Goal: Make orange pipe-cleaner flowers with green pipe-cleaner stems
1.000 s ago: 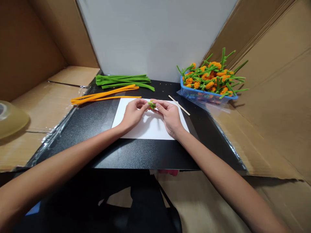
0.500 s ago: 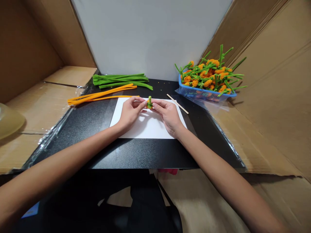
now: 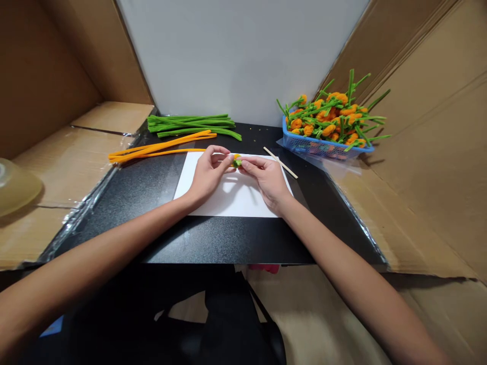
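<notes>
A small orange and green pipe-cleaner pumpkin (image 3: 236, 161) is pinched between my two hands above a white sheet (image 3: 228, 200). My left hand (image 3: 210, 170) grips its left side with thumb and fingertips. From the right, the thumb and fingers of my right hand (image 3: 263, 177) close on it as well. Its green part faces toward me and its orange part shows behind; the fingers hide much of it. Left of the sheet lie loose orange pipe cleaners (image 3: 160, 147), with a bundle of green pipe cleaners (image 3: 192, 124) behind them.
A blue basket (image 3: 327, 146) heaped with similar orange and green pieces stands at the back right. A thin wooden stick (image 3: 280, 162) lies by the sheet's right edge. Cardboard walls (image 3: 426, 152) flank the black table (image 3: 228, 241). A yellowish rounded object (image 3: 17, 187) sits far left.
The pumpkin has been tipped between my fingers: its green stem stood upright before, and now points toward me with orange showing above. Both hands keep their hold.
</notes>
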### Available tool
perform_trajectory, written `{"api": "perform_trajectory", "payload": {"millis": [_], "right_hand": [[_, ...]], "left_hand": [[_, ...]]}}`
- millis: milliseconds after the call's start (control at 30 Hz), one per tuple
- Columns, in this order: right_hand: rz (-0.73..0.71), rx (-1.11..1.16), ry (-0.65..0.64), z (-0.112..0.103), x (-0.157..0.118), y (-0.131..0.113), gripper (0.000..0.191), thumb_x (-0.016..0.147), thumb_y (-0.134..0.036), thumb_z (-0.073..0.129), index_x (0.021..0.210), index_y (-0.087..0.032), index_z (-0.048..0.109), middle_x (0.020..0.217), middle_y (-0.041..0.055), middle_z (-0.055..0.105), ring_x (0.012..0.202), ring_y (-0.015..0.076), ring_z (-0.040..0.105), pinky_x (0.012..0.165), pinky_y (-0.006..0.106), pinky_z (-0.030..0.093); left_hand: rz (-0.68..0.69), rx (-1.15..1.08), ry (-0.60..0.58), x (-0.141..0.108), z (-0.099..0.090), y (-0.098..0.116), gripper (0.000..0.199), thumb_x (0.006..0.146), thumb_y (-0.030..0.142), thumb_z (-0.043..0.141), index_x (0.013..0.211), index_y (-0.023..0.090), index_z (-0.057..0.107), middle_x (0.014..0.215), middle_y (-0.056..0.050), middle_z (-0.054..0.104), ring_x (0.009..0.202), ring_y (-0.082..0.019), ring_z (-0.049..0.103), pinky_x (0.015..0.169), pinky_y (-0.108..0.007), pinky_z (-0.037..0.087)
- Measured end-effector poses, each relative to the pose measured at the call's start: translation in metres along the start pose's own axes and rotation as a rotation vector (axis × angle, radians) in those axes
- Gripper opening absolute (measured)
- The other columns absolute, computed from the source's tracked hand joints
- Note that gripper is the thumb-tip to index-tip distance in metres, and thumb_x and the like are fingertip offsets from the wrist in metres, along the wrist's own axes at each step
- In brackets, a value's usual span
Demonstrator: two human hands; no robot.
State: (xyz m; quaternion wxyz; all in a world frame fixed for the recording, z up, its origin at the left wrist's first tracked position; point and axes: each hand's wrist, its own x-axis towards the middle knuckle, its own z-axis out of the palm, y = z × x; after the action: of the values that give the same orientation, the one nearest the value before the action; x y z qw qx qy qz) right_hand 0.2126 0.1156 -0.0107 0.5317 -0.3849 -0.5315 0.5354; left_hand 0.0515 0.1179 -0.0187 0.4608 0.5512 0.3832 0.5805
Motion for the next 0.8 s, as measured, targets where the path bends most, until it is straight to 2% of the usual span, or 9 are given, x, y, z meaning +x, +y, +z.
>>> {"api": "perform_trajectory", "payload": {"millis": [100,267,333,400,533,667,800], "right_hand": [[0.034,0.057,0.031,-0.0025,0.001,-0.0007,0.013,0.074,-0.03,0.081,0.085,-0.024,0.078,0.091,0.0022,0.077,0.088,0.0172,0.07,0.09,0.038,0.055],[0.057,-0.026,0.017,-0.002,-0.0004,-0.0031,0.012,0.073,-0.03,0.082,0.079,-0.021,0.076,0.086,0.0034,0.075,0.085,0.0185,0.069,0.084,0.038,0.055],[-0.018,-0.152,0.008,-0.0011,-0.0009,-0.0032,0.011,0.073,-0.03,0.081,0.078,-0.021,0.076,0.085,0.0037,0.074,0.084,0.0194,0.067,0.083,0.039,0.054],[-0.156,-0.297,0.014,-0.0007,-0.0011,-0.0029,0.008,0.074,-0.028,0.081,0.077,-0.022,0.076,0.086,0.0034,0.074,0.085,0.0196,0.065,0.082,0.038,0.053],[-0.359,-0.499,0.019,-0.0014,-0.0024,-0.0026,0.006,0.079,-0.023,0.076,0.085,-0.024,0.078,0.089,0.0031,0.071,0.081,0.0182,0.062,0.069,0.032,0.049],[-0.415,-0.62,0.029,-0.0002,-0.0048,-0.0051,0.005,0.082,-0.022,0.073,0.084,-0.023,0.077,0.088,0.0028,0.07,0.075,0.0162,0.059,0.062,0.03,0.046],[-0.388,-0.567,0.05,0.0023,-0.0054,-0.0071,0.007,0.078,-0.025,0.076,0.084,-0.02,0.074,0.086,0.002,0.07,0.073,0.0151,0.06,0.062,0.029,0.047]], "left_hand": [[0.049,-0.024,-0.069,0.0001,0.0001,0.0012,0.033,0.073,0.036,0.081,0.091,0.018,0.061,0.097,-0.005,0.071,0.088,-0.016,0.069,0.084,-0.032,0.059],[-0.039,-0.095,-0.025,-0.0002,-0.002,0.0007,0.024,0.074,0.034,0.081,0.088,0.018,0.069,0.095,-0.005,0.072,0.088,-0.016,0.07,0.081,-0.032,0.06],[-0.088,-0.128,0.001,-0.0004,-0.0018,0.0006,0.019,0.075,0.031,0.08,0.085,0.019,0.071,0.094,-0.004,0.073,0.087,-0.016,0.069,0.079,-0.031,0.06],[-0.128,-0.177,0.03,-0.0004,-0.0005,0.001,0.015,0.074,0.028,0.08,0.081,0.019,0.071,0.091,-0.003,0.072,0.084,-0.015,0.069,0.077,-0.031,0.06],[-0.184,-0.251,0.057,-0.0004,0.003,0.0022,0.01,0.073,0.02,0.078,0.078,0.017,0.07,0.081,-0.002,0.069,0.074,-0.013,0.066,0.076,-0.031,0.058],[-0.2,-0.23,0.075,-0.0006,0.0042,0.0017,0.01,0.074,0.023,0.077,0.078,0.016,0.071,0.076,-0.001,0.067,0.069,-0.011,0.063,0.068,-0.025,0.054],[-0.144,-0.212,0.081,0.0,0.0035,0.0001,0.01,0.074,0.025,0.076,0.077,0.017,0.071,0.079,0.0,0.068,0.072,-0.011,0.063,0.07,-0.025,0.052]]}}
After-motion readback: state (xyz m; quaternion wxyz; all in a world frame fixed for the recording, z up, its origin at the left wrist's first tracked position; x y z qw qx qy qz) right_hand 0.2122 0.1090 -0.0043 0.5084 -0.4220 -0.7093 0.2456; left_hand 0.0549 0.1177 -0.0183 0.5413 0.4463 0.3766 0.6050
